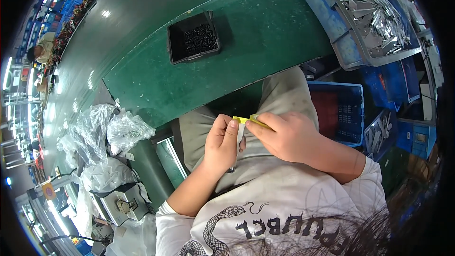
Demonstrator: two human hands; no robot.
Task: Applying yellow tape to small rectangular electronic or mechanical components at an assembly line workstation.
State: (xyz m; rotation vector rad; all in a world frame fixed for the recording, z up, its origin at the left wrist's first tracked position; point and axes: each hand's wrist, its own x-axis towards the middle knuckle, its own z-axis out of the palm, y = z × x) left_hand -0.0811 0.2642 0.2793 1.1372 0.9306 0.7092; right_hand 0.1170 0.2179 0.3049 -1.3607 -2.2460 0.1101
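Observation:
Above my lap, both hands come together at a narrow strip of yellow tape. My left hand is closed, thumb and fingers pinching a slim pale flat piece upright, with the yellow at its top end. My right hand is closed too, its fingertips on the yellow tape just to the right. More yellow shows between its fingers; whether that is a roll is hidden. A small dark end shows below my left hand, and I cannot tell what it belongs to.
On the green worktable ahead stands a black bin of small dark parts. A large blue-grey crate full of shiny metal strips is at the upper right. A blue basket sits right of my legs. Clear plastic bags pile at left.

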